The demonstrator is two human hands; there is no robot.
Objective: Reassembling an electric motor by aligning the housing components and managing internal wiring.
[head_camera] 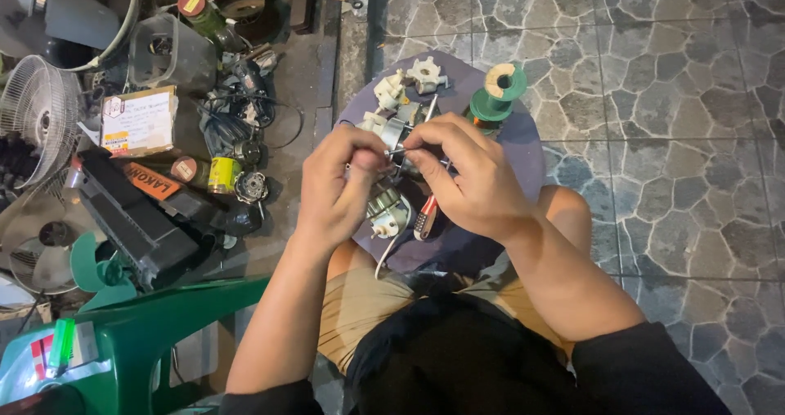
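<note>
Motor part (398,134) pinched between both hands (409,178)

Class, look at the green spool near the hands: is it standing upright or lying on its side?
Upright. The green spool stands on one flange on the purple mat, its open core facing up at the camera.

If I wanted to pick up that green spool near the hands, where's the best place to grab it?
Probably by the narrow waist of the green spool, between its two wider flanges. It stands upright on the purple cloth, hollow end up, so come from above or its open far side. The right hand and left hand crowd its near side, working on a small metal part.
</note>
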